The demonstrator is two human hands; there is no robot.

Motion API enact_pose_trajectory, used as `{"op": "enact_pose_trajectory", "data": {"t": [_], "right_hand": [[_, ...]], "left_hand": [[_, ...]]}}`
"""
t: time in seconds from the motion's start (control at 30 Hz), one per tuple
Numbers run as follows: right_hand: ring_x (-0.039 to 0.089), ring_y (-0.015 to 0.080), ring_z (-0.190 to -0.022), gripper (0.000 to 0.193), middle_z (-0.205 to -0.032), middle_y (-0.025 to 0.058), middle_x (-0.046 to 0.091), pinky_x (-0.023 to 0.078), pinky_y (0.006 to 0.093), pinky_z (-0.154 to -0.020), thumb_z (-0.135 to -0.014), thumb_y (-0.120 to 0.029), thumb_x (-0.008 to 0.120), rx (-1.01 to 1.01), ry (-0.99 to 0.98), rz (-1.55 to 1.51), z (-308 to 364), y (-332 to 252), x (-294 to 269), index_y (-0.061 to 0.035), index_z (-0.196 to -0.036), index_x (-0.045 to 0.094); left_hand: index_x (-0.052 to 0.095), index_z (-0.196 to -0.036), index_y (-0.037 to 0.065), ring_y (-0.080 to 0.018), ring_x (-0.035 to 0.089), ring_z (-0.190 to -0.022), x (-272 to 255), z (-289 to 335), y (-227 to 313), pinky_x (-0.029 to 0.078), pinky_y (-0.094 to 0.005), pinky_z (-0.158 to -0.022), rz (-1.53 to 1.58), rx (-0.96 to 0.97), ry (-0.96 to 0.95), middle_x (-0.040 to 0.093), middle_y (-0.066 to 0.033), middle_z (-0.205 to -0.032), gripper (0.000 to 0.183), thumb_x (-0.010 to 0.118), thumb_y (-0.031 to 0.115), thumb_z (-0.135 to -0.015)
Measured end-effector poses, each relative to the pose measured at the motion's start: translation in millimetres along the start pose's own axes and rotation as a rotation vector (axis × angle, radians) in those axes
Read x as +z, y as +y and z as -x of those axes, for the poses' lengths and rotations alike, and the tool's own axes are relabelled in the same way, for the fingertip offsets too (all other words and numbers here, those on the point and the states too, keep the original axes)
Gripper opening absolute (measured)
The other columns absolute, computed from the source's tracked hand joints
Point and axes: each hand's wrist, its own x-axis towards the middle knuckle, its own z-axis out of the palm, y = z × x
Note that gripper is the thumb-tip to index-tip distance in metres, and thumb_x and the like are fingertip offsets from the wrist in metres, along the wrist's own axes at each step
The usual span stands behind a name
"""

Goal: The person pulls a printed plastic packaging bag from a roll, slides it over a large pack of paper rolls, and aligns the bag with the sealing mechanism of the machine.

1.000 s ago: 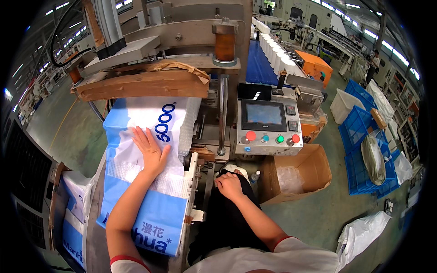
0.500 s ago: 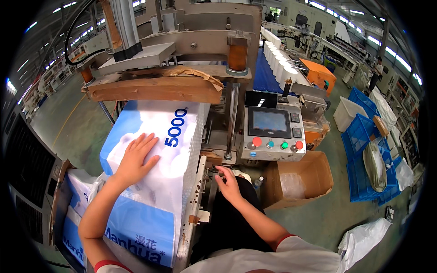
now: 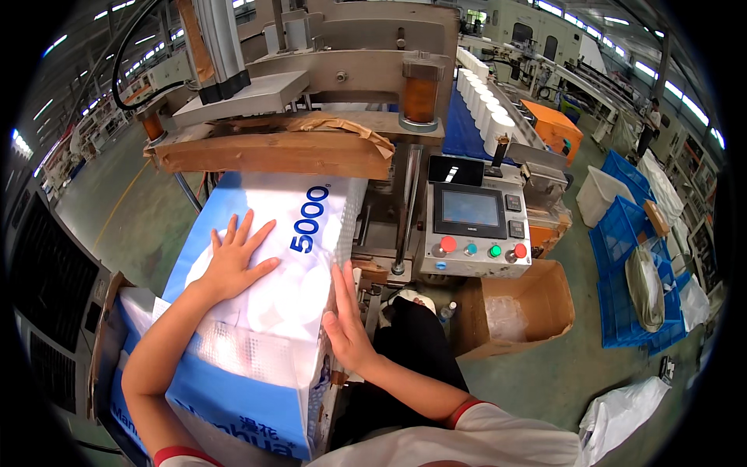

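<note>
A large blue-and-white plastic packaging bag (image 3: pixel 289 289) lies lengthwise before me, its far end under the machine's tan-covered bar (image 3: pixel 272 152). Pale rounded shapes show through its white film. My left hand (image 3: pixel 233 261) rests flat on its upper side with the fingers spread. Against the bag's right edge, my right hand (image 3: pixel 347 331) stands with its fingers stretched out and the thumb apart. Neither hand grips anything. The near end of the bag has a blue printed panel, with a crinkled clear fold above it.
A control panel (image 3: pixel 469 214) with a screen and coloured buttons stands right of the press. Below it is an open cardboard box (image 3: pixel 545 311). White rolls (image 3: pixel 498 128) line a blue conveyor behind. Blue crates (image 3: pixel 622 303) stand on the floor at right. Another person (image 3: pixel 650 124) stands far off.
My right hand has moved from beside the machine's rail to the bag's right edge, its fingers straightening. My left hand spreads wider on the bag, whose near part has folded up and shifted.
</note>
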Motion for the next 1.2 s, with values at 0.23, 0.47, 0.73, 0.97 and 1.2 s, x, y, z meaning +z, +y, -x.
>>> {"op": "enact_pose_trajectory", "data": {"t": [0.23,0.47,0.73,0.97,1.2], "right_hand": [[0.002,0.0399,-0.147,0.075,-0.157,0.0268,0.001,0.005,0.0476,-0.117,-0.101,-0.051,0.022,0.009,0.112,-0.084,2,13,28,0.0013,-0.152,0.005],[0.001,0.0401,-0.146,0.075,-0.157,0.0272,0.003,0.004,0.0489,-0.117,-0.101,-0.05,0.022,0.023,0.124,-0.055,1,16,31,0.0031,-0.151,0.006],[0.001,0.0418,-0.146,0.079,-0.156,0.0296,0.003,0.002,0.0503,-0.116,-0.1,-0.052,0.022,0.026,0.155,-0.083,-1,12,30,0.0067,-0.15,0.008],[-0.002,0.0421,-0.146,0.088,-0.156,0.0304,-0.002,0.0,0.0505,-0.116,-0.097,-0.061,0.02,0.041,0.163,-0.138,-2,16,36,0.008,-0.149,0.006],[-0.003,0.0416,-0.146,0.086,-0.156,0.0305,-0.005,0.0,0.0509,-0.116,-0.098,-0.059,0.02,0.033,0.141,-0.127,-5,20,33,0.0085,-0.149,0.004]], "left_hand": [[0.036,-0.148,0.032,-0.0459,0.01,-0.144,4,0,-3,0.002,-0.0691,-0.108,0.005,-0.003,0.032,0.017,-0.0205,-0.157,0.068,0.051,0.061,-0.088],[0.037,-0.147,0.032,-0.0453,0.009,-0.144,7,-4,-2,0.001,-0.0695,-0.108,0.003,-0.008,0.036,0.016,-0.0199,-0.157,0.068,0.051,0.062,-0.088],[0.037,-0.147,0.03,-0.0452,0.01,-0.144,5,-5,1,0.002,-0.0693,-0.108,0.007,-0.028,0.025,0.017,-0.0199,-0.157,0.069,0.05,0.063,-0.087],[0.036,-0.148,0.031,-0.046,0.01,-0.144,6,-6,-1,0.002,-0.0691,-0.109,-0.025,-0.013,0.044,0.017,-0.0205,-0.157,0.071,0.05,0.064,-0.087],[0.035,-0.148,0.032,-0.0471,0.011,-0.143,7,-10,-1,0.004,-0.0698,-0.108,-0.031,-0.017,0.04,0.017,-0.0206,-0.157,0.07,0.05,0.063,-0.087]]}}
